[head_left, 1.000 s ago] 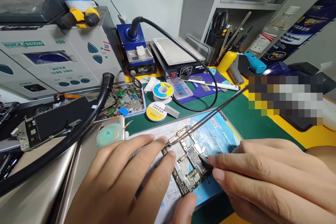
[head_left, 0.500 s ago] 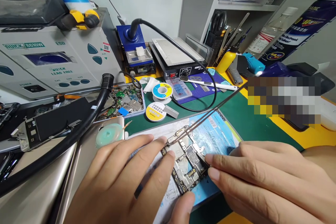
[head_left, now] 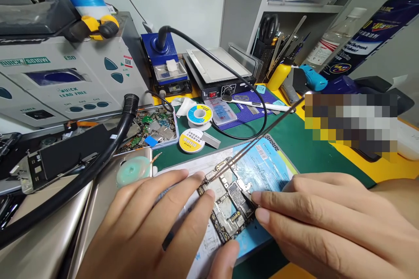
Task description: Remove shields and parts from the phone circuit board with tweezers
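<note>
A phone circuit board (head_left: 225,209) lies tilted on a blue and white pad (head_left: 262,170). My left hand (head_left: 163,222) is spread over its left side, fingertips on the upper left edge and thumb by the lower edge, holding it. Long thin tweezers (head_left: 255,139) slant across the board; their near ends meet my left fingertips, and whether those fingers grip them I cannot tell. Thumb and fingers of my right hand (head_left: 321,222) pinch a small thin metal blade (head_left: 248,195), its tip beside the dark chip (head_left: 237,194) on the board. The blade's rear is hidden.
At left stand a hot-air station (head_left: 65,74), its black hose (head_left: 98,170), and a tray of boards (head_left: 160,128). Behind are solder spools (head_left: 199,115), a heating plate (head_left: 219,65) and a brush (head_left: 258,103). A bottle (head_left: 334,43) and spray can (head_left: 366,39) stand right.
The whole view has shifted slightly, so everything sits a little further left. Both hands keep nearly the same place on the board, and the blade stays beside the chip.
</note>
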`<state>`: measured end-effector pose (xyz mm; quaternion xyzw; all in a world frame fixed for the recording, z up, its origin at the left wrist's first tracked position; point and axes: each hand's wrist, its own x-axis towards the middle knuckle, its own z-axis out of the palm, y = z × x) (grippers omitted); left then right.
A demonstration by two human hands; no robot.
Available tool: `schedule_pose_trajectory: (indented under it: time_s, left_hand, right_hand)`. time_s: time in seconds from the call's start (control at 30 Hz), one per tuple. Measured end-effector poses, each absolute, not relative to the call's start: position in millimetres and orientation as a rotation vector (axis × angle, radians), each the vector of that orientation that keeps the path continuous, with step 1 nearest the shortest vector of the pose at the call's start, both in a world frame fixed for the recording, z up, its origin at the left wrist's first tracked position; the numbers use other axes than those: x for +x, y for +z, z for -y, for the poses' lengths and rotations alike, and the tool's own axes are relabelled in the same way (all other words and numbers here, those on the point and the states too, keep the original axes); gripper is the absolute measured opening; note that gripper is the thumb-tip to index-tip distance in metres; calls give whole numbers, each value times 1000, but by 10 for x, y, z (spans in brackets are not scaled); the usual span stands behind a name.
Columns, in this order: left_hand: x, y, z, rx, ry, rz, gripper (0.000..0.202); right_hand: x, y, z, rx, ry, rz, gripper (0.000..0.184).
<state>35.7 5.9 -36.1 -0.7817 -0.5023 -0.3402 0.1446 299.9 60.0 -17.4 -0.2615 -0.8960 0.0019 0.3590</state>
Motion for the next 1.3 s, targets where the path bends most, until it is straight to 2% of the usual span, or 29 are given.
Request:
schedule_pose_trajectory:
  time_s: [0.2,0.37,0.73,0.97,1.3]
  left_hand:
    - [349,-344,-41,-2250,-948,1454,19]
    - [351,-347,-43,-2270,-940,1474,19]
    - [347,-336,-15,-2295,-883,1514,19]
    - [354,-361,-12,-2285,-901,1521,20]
    - [339,-345,-12,-2282,-883,1516,21]
  right_hand:
    - [2987,-155,-614,-656,20,2310,33]
    - [3007,-142,-638,-549,48,2382,45]
    - [3020,-164,-662,-478,30,2374,47]
    - [2979,-211,-522,-693,51,2263,41]
    - [3011,-209,-561,-654,23,2323,37]
